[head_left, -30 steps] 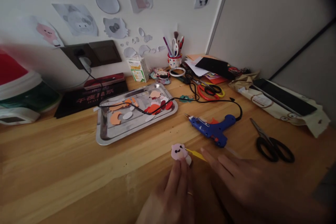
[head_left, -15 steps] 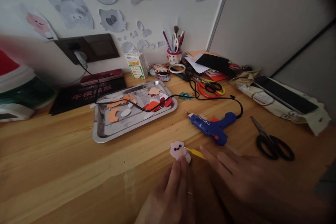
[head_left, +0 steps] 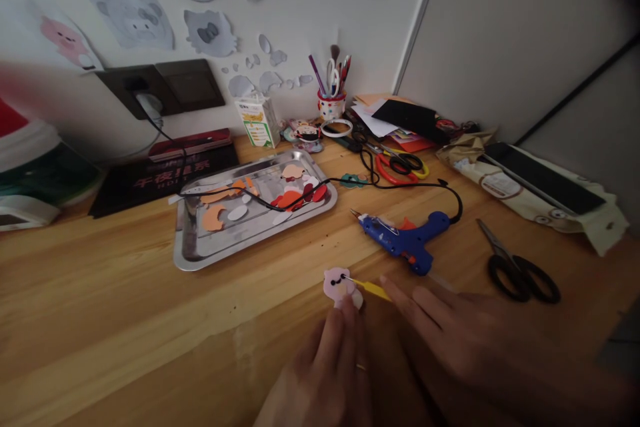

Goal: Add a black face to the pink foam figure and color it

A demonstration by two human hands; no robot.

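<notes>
Now, from the head view, the left hand (head_left: pixel 325 360) is at the near middle, fingers drawn together with hardly a gap, tips holding the near edge of a small pink figure (head_left: pixel 339 285) on the wooden table (head_left: pixel 125 310); presumably that grip stops so light a piece from sliding. Over on the right, the right hand (head_left: pixel 450 323) is curled closed around a slim yellow-handled tool (head_left: pixel 373 289), index finger stretched along it, likely for fine control. Its thin tip comes in from the right to the figure's right-hand black eye; whether it actually touches, I can't tell. Just beyond, the blue glue gun (head_left: pixel 405 238) lies with its nozzle to the left, well within reach, black-handled scissors (head_left: pixel 520 275) to its right. And at far left, a metal tray (head_left: pixel 213 253) keeps loose cut pieces (head_left: pixel 293 198) together, a black cord (head_left: pixel 390 185) trailing across it.
</notes>
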